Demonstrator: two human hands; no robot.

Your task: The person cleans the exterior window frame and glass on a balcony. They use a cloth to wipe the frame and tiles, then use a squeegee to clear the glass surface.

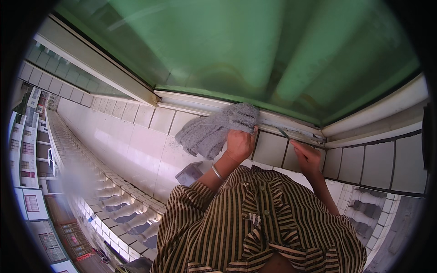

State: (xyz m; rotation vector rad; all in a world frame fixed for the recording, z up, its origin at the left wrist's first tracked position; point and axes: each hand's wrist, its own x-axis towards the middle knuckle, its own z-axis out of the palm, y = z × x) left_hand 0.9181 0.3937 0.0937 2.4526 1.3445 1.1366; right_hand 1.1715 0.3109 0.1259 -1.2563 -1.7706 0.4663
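My left hand (240, 144), with a silver-coloured bangle at the wrist, grips a grey terry cloth (213, 131). The cloth is bunched over the white frame of a window and hangs down across the tiled sill (271, 146). In my right hand (307, 157) is a slim, dark, flat-bladed tool (284, 133); its exact kind cannot be told. Its tip points at the window track (290, 127), which shows dark dirt marks. Whether the tip touches the track is unclear. Behind the track stands a green-looking glass pane (218, 51).
An open window sash (99, 63) juts out at the left. Below lies a pale tiled balcony floor (136, 140) with a small grey box-like object (189, 173). A white balustrade (136, 213) runs along the balcony's outer side, with buildings beyond. Another window post (375, 105) rises at the right.
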